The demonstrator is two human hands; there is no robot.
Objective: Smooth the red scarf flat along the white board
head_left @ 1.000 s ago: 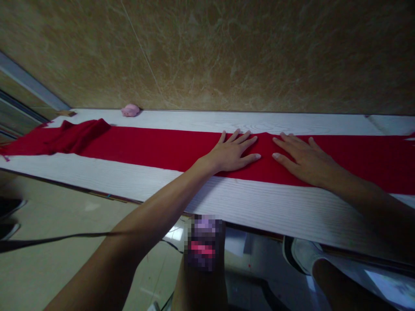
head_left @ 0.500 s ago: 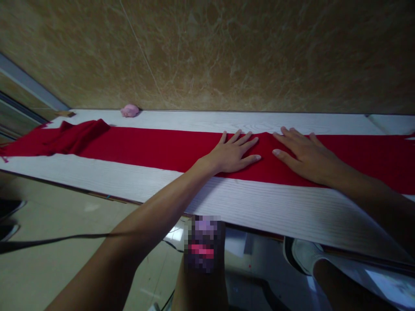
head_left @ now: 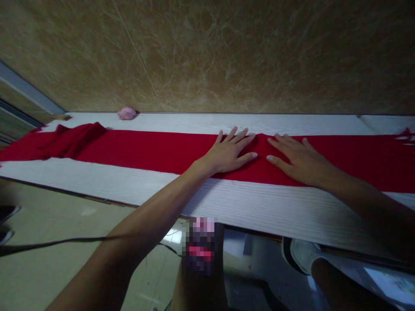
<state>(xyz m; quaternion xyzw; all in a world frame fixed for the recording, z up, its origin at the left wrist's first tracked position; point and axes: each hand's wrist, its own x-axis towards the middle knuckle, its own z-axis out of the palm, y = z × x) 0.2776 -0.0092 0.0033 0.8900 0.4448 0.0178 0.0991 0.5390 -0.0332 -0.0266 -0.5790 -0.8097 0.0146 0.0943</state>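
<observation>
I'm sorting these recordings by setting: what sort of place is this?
Most likely an indoor room, perhaps in a home or workplace; I can't tell which. A brown marbled wall rises behind a white wood-grain table, and the floor is glossy tile.

The red cloth [head_left: 152, 149] is cropped at 3 and 9 o'clock; a leg [head_left: 199, 289] at 6 o'clock is partly pixelated.
</observation>
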